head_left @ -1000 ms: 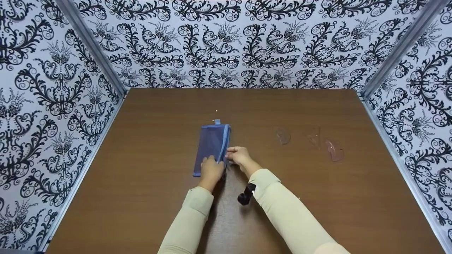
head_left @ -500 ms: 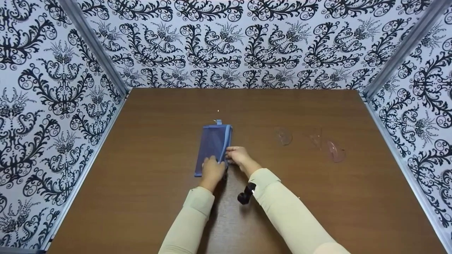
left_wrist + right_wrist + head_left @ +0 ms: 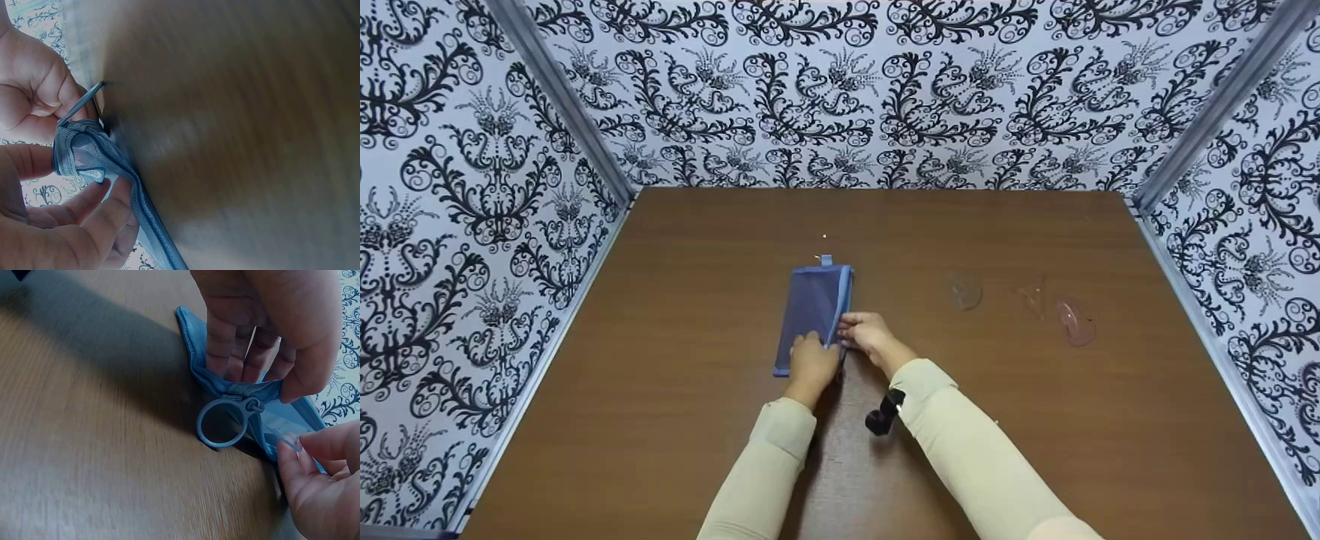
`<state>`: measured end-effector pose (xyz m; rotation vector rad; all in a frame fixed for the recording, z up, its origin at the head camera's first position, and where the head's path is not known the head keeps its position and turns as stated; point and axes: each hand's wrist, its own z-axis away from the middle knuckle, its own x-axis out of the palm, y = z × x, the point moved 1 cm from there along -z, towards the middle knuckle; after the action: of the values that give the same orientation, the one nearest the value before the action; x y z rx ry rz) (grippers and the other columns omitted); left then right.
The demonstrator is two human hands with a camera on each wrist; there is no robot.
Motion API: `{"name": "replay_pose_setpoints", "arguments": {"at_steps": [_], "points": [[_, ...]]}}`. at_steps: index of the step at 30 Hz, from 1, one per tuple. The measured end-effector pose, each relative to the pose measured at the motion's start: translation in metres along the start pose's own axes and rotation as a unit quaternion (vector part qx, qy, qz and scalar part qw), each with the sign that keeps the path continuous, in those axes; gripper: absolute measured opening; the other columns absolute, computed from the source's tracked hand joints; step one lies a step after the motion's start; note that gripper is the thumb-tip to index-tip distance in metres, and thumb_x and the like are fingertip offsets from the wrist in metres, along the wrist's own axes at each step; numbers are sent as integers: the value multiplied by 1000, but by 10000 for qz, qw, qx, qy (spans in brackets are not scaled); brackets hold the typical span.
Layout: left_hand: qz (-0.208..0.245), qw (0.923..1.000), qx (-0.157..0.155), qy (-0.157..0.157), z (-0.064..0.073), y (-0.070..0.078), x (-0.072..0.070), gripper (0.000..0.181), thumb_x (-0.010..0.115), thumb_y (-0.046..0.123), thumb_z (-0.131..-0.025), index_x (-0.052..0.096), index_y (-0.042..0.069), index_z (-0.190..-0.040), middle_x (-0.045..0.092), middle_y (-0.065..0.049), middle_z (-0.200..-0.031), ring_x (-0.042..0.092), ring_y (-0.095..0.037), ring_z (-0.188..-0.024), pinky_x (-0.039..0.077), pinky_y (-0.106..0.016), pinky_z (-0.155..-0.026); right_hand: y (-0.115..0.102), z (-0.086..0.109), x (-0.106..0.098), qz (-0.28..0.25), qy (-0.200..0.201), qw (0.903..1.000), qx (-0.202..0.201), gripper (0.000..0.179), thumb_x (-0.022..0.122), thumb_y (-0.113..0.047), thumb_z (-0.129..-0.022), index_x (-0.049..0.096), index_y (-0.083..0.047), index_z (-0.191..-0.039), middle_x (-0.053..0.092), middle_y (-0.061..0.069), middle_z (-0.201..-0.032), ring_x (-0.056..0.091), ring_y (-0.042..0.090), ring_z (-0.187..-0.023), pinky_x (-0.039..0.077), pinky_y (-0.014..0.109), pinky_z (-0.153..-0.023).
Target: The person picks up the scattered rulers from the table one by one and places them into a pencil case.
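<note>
A blue mesh zip pouch point(image 3: 814, 300) lies on the wooden table, its zip edge along the right side. My left hand point(image 3: 814, 364) grips the near end of that edge; in the right wrist view its fingers point(image 3: 219, 346) bunch the zip tape, with the thumb on the other side. A round ring pull point(image 3: 222, 423) hangs from the zip slider there. Beside it my right hand point(image 3: 329, 475) pinches the edge of the pouch's opening between thumb and fingertips, where a see-through layer shows. In the left wrist view the right hand point(image 3: 34, 84) is close to the ring pull.
To the right on the table lie a clear protractor point(image 3: 964, 290), a clear set square point(image 3: 1033, 296) and a pinkish protractor point(image 3: 1076, 322). A black wrist camera point(image 3: 883, 414) hangs under the right sleeve. Patterned walls point(image 3: 840, 90) enclose the table's back and sides.
The head view has shifted very slightly. Both hands keep their hold at the pouch's zip edge, with hardly any movement.
</note>
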<state>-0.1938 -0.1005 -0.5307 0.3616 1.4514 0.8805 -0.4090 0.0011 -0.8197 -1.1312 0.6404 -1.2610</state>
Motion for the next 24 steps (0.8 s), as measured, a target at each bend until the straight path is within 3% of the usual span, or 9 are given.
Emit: {"name": "replay_pose_setpoints", "arguments": {"at_steps": [3,6,14,20,22,24], "points": [[-7,10000,-11,-2,-1,-1,1,44,61,19,-89,56,-10,-122,53,-29,-123,50,-45,-114,41,-51,-98,10,-12,-4,-51,-16,10000,-58,43,62,13,-78,68,-9,-115,69,13,-106,68,26,-95,56,40,-77],[-26,10000,2,12,-1,-1,1,44,61,19,-89,56,-10,-122,53,-29,-123,50,-46,-114,41,-51,-97,3,0,0,92,46,9999,-118,41,62,12,-80,69,-8,-115,70,12,-104,68,24,-92,56,39,-76],[46,9999,-38,-105,0,-1,1,48,60,20,-89,54,-11,-126,50,-30,-128,47,-47,-119,39,-51,-100,-55,77,33,651,496,9963,-278,29,64,9,-83,68,1,-111,70,11,-92,68,19,-84,57,33,-71],[106,9999,26,-94,0,-1,-1,50,59,19,-89,52,-12,-128,49,-32,-130,46,-47,-121,38,-52,-102,-82,116,48,697,451,9948,-597,24,63,12,-81,70,2,-102,69,11,-84,66,17,-76,56,32,-68],[83,9999,46,-104,0,-1,-1,49,59,19,-89,53,-12,-127,50,-31,-128,47,-47,-120,38,-51,-101,-82,116,51,870,567,9930,-568,24,63,11,-81,71,1,-101,69,11,-84,66,18,-76,56,35,-68],[44,9999,75,-90,0,-1,0,48,59,19,-89,54,-12,-125,52,-30,-124,48,-46,-116,39,-51,-100,-70,101,47,1051,645,9904,-628,24,62,11,-81,72,1,-101,70,11,-82,66,19,-73,57,35,-65]]}}
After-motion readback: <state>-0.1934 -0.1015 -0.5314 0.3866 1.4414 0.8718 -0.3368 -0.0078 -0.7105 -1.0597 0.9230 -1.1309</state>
